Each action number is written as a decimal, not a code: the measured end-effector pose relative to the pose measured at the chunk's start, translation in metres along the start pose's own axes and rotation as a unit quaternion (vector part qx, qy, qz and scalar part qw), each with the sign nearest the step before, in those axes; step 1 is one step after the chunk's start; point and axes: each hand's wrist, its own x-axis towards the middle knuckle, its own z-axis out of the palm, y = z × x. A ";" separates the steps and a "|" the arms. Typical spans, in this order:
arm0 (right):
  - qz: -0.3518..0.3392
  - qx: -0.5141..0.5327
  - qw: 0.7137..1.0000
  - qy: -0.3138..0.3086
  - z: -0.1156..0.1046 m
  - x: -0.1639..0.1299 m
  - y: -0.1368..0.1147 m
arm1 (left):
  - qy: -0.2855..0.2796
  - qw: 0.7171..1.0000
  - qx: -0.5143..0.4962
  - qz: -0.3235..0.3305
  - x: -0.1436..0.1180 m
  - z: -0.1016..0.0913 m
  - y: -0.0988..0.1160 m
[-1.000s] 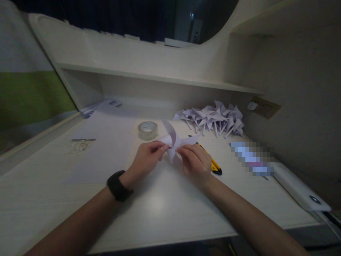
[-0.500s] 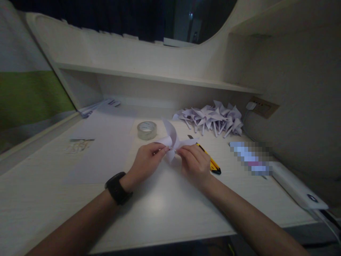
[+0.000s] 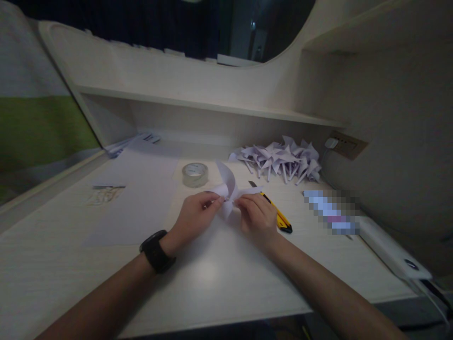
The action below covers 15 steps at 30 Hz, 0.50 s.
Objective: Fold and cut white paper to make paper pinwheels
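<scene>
Many folded pinwheels [image 3: 279, 158] lie beyond tape roll [image 3: 194, 174] and yellow knife [image 3: 278, 216]; left hand [image 3: 193, 218] and right hand [image 3: 257, 218] pinch a paper pinwheel [image 3: 228, 191], fingertips together.

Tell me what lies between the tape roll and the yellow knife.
Head view: the paper pinwheel, pinched by the left hand and right hand.

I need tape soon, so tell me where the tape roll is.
In the head view the tape roll lies flat on the desk, just beyond the left hand, left of the paper pinwheel held in both hands.
</scene>
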 end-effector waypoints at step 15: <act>0.017 0.044 0.999 0.027 0.001 -0.002 0.004 | -0.024 0.999 -0.028 -0.026 0.002 -0.005 0.012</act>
